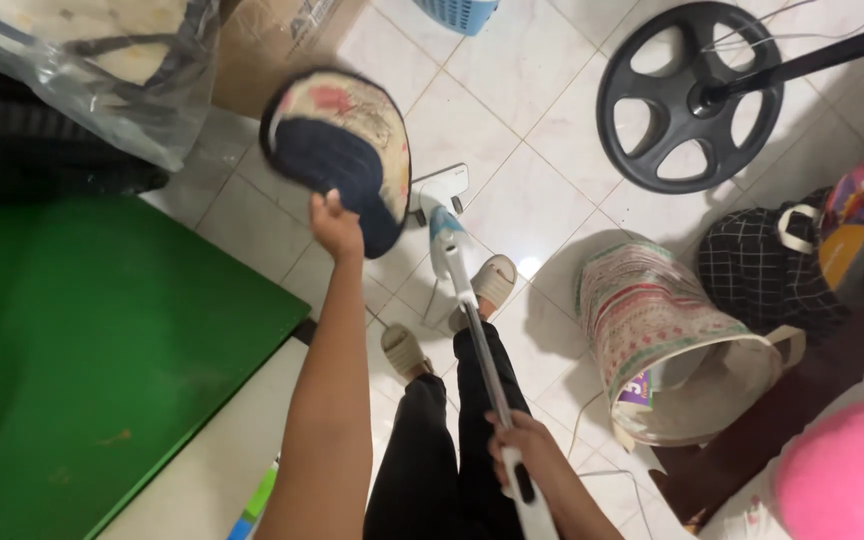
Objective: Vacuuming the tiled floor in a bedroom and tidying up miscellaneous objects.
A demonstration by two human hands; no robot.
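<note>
My left hand (335, 225) is raised and grips the edge of a round padded cushion (342, 150), dark blue on one side with a faded floral cover. My right hand (515, 445) is closed around the white handle of an upright stick vacuum (457, 270), whose blue-and-white body slopes down to its head (442, 190) on the white tiled floor. My legs in black trousers and my slippered feet (452, 315) stand on either side of the vacuum's shaft.
A green tabletop (82, 350) fills the left. A patterned fabric basket (672, 340) lies tipped on the floor at right, beside a black checked bag (767, 265) and a pink cushion (847, 470). A black fan base (687, 95) stands at the back right. A clear plastic bag (82, 70) hangs top left.
</note>
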